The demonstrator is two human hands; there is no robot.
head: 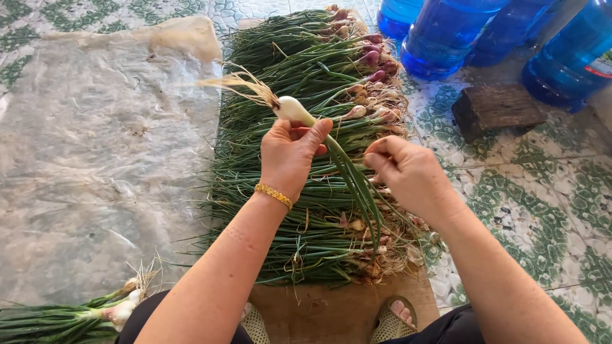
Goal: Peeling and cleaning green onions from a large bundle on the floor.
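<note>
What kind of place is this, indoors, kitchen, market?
Likely a home floor or yard used for sorting produce, not a kitchen counter. The person sits low over a patterned green tiled floor, with a heap of green onions on a board, a clear plastic sheet spread alongside, and blue water jugs standing nearby.

a single green onion (294, 109) with a peeled white bulb and pale trailing roots tilts bulb-up, its long green leaves drooping, above the heap of green onions (306, 210).

glossy patterned tiles (548, 210), crinkly clear plastic sheet (95, 159), rough dark wood block (497, 109), shiny blue plastic bottles (446, 35), matt cardboard (331, 312)
</note>
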